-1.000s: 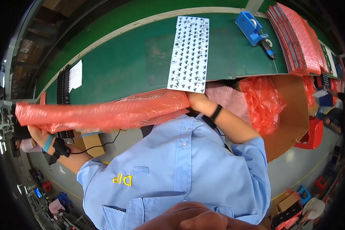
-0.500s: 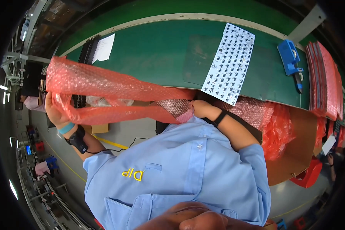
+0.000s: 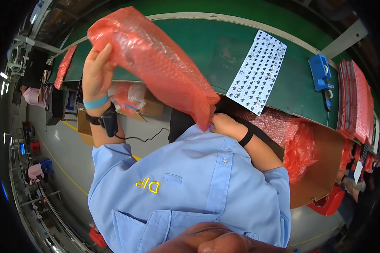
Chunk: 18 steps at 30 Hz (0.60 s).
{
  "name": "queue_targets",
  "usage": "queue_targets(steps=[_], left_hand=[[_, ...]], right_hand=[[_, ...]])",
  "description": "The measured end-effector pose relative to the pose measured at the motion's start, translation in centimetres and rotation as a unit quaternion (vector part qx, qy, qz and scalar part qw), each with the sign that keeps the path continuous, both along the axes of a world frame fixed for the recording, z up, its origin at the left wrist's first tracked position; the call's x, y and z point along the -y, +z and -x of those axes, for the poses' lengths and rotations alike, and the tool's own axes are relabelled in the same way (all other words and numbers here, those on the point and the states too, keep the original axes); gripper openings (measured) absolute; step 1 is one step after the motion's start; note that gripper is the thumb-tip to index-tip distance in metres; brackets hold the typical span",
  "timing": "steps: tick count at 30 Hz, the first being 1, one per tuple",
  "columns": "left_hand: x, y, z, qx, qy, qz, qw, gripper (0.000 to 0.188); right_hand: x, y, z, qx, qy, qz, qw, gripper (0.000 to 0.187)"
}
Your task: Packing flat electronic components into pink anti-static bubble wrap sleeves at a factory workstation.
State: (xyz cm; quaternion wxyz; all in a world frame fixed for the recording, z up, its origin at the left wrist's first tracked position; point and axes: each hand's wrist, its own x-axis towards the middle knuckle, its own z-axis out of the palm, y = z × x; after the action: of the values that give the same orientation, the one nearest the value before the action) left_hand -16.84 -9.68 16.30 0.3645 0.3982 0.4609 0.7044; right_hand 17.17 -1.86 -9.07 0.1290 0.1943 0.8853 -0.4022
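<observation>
Two hands, one bag: we hold one red bubble-wrap bag [image 3: 156,59] between our left hand [image 3: 98,74] and our right hand [image 3: 227,126].
Left fingers: clamped on the bag's upper end, thumb in front, the others partly hidden.
Right fingers: closed together on its lower tip, just before our blue shirt [image 3: 181,185].
Also counted: one white circuit board [image 3: 257,71], one blue tape dispenser [image 3: 320,71], one stack of red packs [image 3: 354,101].
Bag's long axis: slanting from upper left down to lower right.
Table edge: the bag crosses the green table's [image 3: 190,38] near edge; the board's near corner appears to overhang it.
Room: bare tabletop separates bag and board.
</observation>
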Motion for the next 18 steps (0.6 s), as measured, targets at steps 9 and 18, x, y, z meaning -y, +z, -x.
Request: queue_targets(steps=[9,18], left_hand=[[-2.0,-0.3,-1.0,0.047,-0.047,-0.044,0.997,0.024],[-1.5,-3.9,-1.7,-0.05,0.013,0.056,0.997,0.023]], right_hand=[[-0.1,5.8,0.1,-0.292,0.032,0.002,0.956,0.037],[-1.6,18.7,-4.8,-0.35,0.136,0.367,0.851,0.021]])
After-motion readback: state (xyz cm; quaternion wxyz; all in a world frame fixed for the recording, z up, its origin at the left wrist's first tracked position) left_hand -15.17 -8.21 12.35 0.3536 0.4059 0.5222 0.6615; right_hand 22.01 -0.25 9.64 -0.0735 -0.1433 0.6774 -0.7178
